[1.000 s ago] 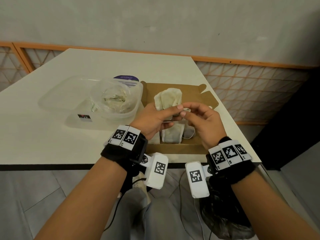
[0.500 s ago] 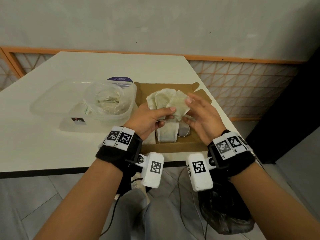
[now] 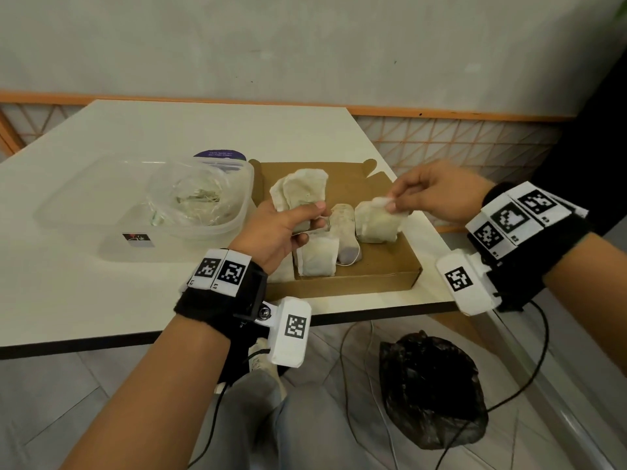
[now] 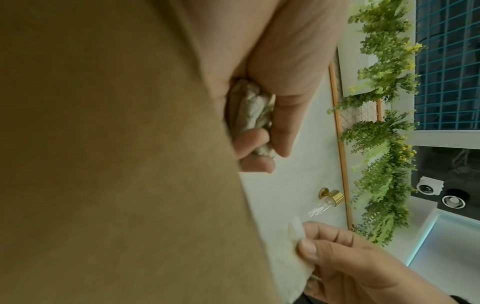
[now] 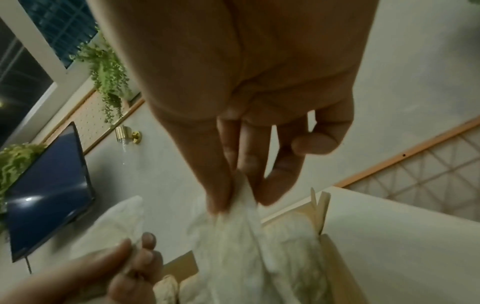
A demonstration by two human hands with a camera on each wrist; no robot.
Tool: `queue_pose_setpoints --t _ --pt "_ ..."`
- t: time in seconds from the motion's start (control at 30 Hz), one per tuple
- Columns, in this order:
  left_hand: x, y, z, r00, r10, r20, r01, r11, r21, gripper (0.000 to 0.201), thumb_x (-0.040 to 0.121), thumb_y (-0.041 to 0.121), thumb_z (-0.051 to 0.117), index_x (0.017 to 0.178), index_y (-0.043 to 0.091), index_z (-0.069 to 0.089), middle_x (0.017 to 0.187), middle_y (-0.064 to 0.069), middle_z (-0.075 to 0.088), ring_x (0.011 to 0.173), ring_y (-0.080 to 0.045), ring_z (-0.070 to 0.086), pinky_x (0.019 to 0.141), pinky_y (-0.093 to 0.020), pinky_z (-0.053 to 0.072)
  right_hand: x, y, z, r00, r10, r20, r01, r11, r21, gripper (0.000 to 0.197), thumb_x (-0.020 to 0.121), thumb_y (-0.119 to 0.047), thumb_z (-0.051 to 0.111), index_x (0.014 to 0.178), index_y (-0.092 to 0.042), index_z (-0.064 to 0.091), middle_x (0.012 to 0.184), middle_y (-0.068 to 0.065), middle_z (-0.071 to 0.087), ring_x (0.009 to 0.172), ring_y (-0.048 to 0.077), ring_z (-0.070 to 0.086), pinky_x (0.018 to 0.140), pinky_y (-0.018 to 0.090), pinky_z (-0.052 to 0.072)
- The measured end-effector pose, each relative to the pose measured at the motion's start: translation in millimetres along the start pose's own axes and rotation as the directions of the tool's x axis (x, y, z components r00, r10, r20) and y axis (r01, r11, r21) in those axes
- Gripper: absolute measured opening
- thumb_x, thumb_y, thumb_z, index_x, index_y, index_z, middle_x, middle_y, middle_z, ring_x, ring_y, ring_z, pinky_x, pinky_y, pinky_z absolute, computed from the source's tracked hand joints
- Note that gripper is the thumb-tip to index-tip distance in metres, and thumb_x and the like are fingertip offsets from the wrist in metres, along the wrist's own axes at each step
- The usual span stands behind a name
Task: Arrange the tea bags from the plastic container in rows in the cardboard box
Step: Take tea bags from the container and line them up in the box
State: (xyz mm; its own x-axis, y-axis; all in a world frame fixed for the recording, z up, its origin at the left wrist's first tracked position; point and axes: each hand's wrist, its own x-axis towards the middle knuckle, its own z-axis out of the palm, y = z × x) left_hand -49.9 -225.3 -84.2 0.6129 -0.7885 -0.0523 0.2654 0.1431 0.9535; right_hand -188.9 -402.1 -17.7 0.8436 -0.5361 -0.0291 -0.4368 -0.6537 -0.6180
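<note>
A brown cardboard box (image 3: 380, 278) lies open on the white table, with tea bags (image 3: 319, 262) in its near left part. My left hand (image 3: 288, 228) grips a small stack of tea bags (image 3: 302, 191) above the box; the same stack (image 4: 249, 111) shows between its fingers in the left wrist view. My right hand (image 3: 431, 195) pinches one tea bag (image 3: 380, 222) by its top edge over the right side of the box, and that bag (image 5: 246, 232) hangs from thumb and fingertips. The clear plastic container (image 3: 203, 201) left of the box holds more tea bags.
A clear lid (image 3: 91, 195) lies left of the container, and a purple-labelled object (image 3: 220, 156) sits behind it. The table edge (image 3: 373, 315) runs just in front of the box. Below it are a black plastic bag (image 3: 431, 391) and cables on the floor.
My right hand has drawn one tea bag out of the stack and moved it to the right, over the box's right side. The left hand still holds the other bags.
</note>
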Motion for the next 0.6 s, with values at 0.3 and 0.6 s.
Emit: queue_pose_setpoints --t 0.3,0.6 --pt "0.1 -0.9 -1.5 1.0 0.014 0.008 -0.014 1.0 -0.01 0.01 0.088 0.011 0.063 0.097 0.013 0.06 0.08 0.0 0.067 0.065 -0.006 0.061 0.049 -0.014 0.041 22.5 11.6 19.1 0.994 0.061 0.09 -0.041 0.976 -0.215 0.018 0.077 -0.026 0.073 0.094 -0.019 0.073 0.071 -0.015 0.057 0.073 0.003 0.05 0.067 0.013 0.034" --pt "-0.9 0.8 -0.9 0.999 -0.014 0.047 0.014 1.0 -0.006 0.011 0.093 0.018 0.057 0.102 0.014 0.062 0.089 -0.003 0.069 0.073 -0.01 0.064 0.05 -0.014 0.042 36.2 2.1 11.1 0.998 0.02 -0.061 -0.032 0.975 -0.218 0.022 0.078 -0.026 0.072 0.099 -0.017 0.069 0.069 -0.011 0.054 0.066 0.003 0.048 0.059 0.015 0.033"
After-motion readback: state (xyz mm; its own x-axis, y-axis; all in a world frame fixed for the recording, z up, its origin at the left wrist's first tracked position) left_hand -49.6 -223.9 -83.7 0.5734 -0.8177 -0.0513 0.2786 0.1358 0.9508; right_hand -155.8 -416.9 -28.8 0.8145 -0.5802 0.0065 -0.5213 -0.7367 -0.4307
